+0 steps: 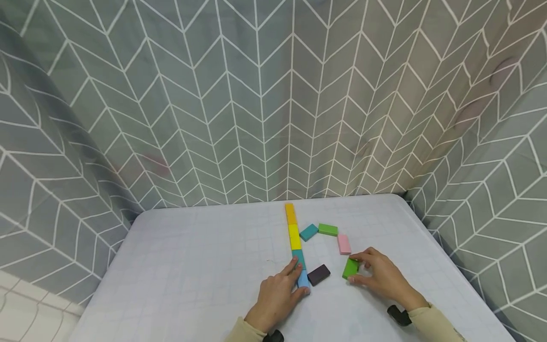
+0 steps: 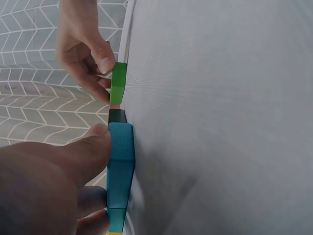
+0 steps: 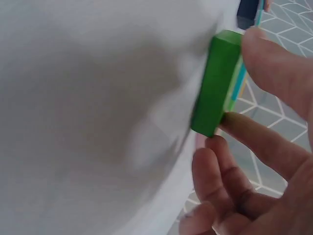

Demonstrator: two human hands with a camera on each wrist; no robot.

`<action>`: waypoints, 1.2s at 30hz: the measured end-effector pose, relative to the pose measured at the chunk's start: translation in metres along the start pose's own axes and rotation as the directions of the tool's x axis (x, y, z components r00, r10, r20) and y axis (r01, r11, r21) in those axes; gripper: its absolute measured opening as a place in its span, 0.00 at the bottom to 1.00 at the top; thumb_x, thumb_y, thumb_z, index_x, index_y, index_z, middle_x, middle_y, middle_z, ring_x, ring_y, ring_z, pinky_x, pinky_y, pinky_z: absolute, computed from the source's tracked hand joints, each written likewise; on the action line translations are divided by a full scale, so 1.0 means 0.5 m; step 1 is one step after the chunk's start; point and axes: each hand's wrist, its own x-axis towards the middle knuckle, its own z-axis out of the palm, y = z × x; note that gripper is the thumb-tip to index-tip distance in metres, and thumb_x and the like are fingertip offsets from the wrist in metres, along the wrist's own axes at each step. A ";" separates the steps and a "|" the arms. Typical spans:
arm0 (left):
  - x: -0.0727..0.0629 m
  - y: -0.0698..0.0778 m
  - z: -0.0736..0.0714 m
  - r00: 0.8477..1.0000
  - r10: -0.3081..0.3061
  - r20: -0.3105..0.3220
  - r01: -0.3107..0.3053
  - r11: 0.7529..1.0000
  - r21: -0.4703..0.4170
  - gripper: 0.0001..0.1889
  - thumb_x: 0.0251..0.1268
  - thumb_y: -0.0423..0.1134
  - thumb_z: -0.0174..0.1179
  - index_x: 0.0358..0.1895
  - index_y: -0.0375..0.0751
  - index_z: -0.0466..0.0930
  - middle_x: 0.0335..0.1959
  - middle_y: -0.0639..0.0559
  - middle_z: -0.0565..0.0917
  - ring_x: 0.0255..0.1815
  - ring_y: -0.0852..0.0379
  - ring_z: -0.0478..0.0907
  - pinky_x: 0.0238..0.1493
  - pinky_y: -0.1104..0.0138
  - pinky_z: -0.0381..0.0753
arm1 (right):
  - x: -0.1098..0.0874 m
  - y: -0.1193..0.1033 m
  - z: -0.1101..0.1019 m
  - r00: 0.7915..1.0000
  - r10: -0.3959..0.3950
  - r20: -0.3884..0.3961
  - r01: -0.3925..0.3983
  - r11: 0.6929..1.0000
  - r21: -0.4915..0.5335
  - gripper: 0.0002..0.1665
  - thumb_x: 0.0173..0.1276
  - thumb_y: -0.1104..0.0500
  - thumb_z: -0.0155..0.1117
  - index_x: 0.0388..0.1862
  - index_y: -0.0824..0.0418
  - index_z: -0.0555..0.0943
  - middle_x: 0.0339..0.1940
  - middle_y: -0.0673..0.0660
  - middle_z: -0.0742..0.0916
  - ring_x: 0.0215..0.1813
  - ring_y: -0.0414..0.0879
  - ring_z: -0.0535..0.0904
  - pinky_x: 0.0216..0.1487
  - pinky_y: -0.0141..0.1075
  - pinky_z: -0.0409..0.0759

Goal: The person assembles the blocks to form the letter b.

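My right hand point(image 1: 382, 274) pinches a green block point(image 1: 351, 269) between thumb and fingers at the front right of the block outline. In the right wrist view the thumb meets one end of this block point(image 3: 215, 83) and a fingertip the other. My left hand point(image 1: 278, 293) rests along a straight row, thumb at the near end of a light blue block point(image 1: 303, 279) and fingertips on the teal block point(image 1: 298, 256) beyond it. Past those, the row continues with a yellow block point(image 1: 295, 236) and an orange-yellow block point(image 1: 290, 213). A black block point(image 1: 318, 275) lies tilted between the hands, its corner near the light blue one.
Another teal block point(image 1: 309, 232), a second green block point(image 1: 328, 230) and a pink block point(image 1: 344, 244) curve from the row toward my right hand. Everything lies on a white-covered table point(image 1: 192, 256). Grey patterned curtains point(image 1: 273, 118) hang behind it and at both sides.
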 end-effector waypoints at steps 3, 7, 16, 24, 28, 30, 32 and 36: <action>0.002 -0.001 -0.001 1.000 0.003 -0.010 -0.002 1.000 0.008 0.34 0.67 0.61 0.69 0.73 0.49 0.80 0.79 0.50 0.75 0.48 0.40 0.91 0.30 0.55 0.85 | 0.007 -0.015 0.005 1.000 -0.006 0.005 0.006 0.999 -0.035 0.33 0.57 0.48 0.86 0.60 0.58 0.88 0.46 0.49 0.84 0.40 0.37 0.76 0.39 0.33 0.76; 0.003 -0.002 -0.003 1.000 0.002 -0.019 -0.002 1.000 0.018 0.34 0.68 0.62 0.69 0.73 0.50 0.80 0.79 0.51 0.75 0.47 0.41 0.91 0.30 0.56 0.85 | 0.016 -0.030 0.011 1.000 0.018 -0.008 -0.018 0.998 -0.061 0.34 0.57 0.47 0.86 0.61 0.56 0.89 0.44 0.49 0.84 0.39 0.38 0.76 0.36 0.33 0.73; 0.003 0.000 -0.003 1.000 0.011 -0.019 -0.011 1.000 0.015 0.34 0.67 0.62 0.69 0.73 0.51 0.80 0.79 0.51 0.74 0.43 0.41 0.91 0.28 0.58 0.83 | 0.040 -0.060 0.036 0.989 0.093 -0.117 -0.106 0.988 -0.110 0.34 0.50 0.42 0.88 0.51 0.59 0.92 0.37 0.50 0.88 0.34 0.38 0.77 0.31 0.33 0.73; 0.001 0.000 -0.003 1.000 0.010 -0.006 -0.010 1.000 0.005 0.34 0.68 0.62 0.68 0.72 0.51 0.80 0.79 0.51 0.75 0.40 0.44 0.91 0.26 0.61 0.81 | 0.049 -0.066 0.046 0.988 0.115 -0.100 -0.125 0.986 -0.106 0.33 0.49 0.42 0.89 0.49 0.60 0.93 0.37 0.52 0.88 0.35 0.39 0.78 0.32 0.35 0.75; 0.000 -0.001 -0.001 1.000 0.007 -0.008 -0.007 1.000 0.010 0.34 0.68 0.62 0.68 0.73 0.51 0.80 0.79 0.51 0.74 0.37 0.44 0.91 0.25 0.61 0.80 | 0.050 -0.065 0.045 0.992 0.083 -0.097 -0.093 0.990 -0.105 0.33 0.50 0.42 0.89 0.50 0.60 0.92 0.40 0.52 0.88 0.37 0.39 0.79 0.34 0.35 0.76; 0.000 0.000 -0.001 1.000 0.003 -0.005 -0.003 1.000 0.011 0.34 0.68 0.62 0.69 0.73 0.51 0.80 0.79 0.52 0.74 0.38 0.44 0.91 0.25 0.61 0.80 | 0.052 -0.064 0.044 0.993 0.061 -0.098 -0.071 0.992 -0.105 0.33 0.50 0.42 0.89 0.51 0.59 0.92 0.41 0.51 0.87 0.38 0.39 0.79 0.35 0.34 0.77; 0.000 0.001 -0.001 1.000 0.000 -0.003 0.000 1.000 0.012 0.34 0.68 0.62 0.69 0.73 0.51 0.80 0.79 0.52 0.74 0.39 0.43 0.91 0.26 0.60 0.81 | 0.054 -0.062 0.043 0.996 0.008 -0.084 -0.015 0.996 -0.091 0.34 0.50 0.43 0.89 0.53 0.58 0.92 0.44 0.49 0.85 0.41 0.40 0.79 0.39 0.35 0.79; -0.001 0.001 0.000 1.000 -0.007 0.001 0.007 1.000 0.020 0.34 0.67 0.62 0.69 0.73 0.52 0.80 0.79 0.53 0.74 0.42 0.42 0.91 0.28 0.58 0.83 | 0.064 -0.060 0.042 0.987 -0.159 -0.004 0.159 0.987 -0.037 0.34 0.52 0.50 0.89 0.59 0.54 0.90 0.52 0.49 0.82 0.50 0.42 0.79 0.51 0.42 0.83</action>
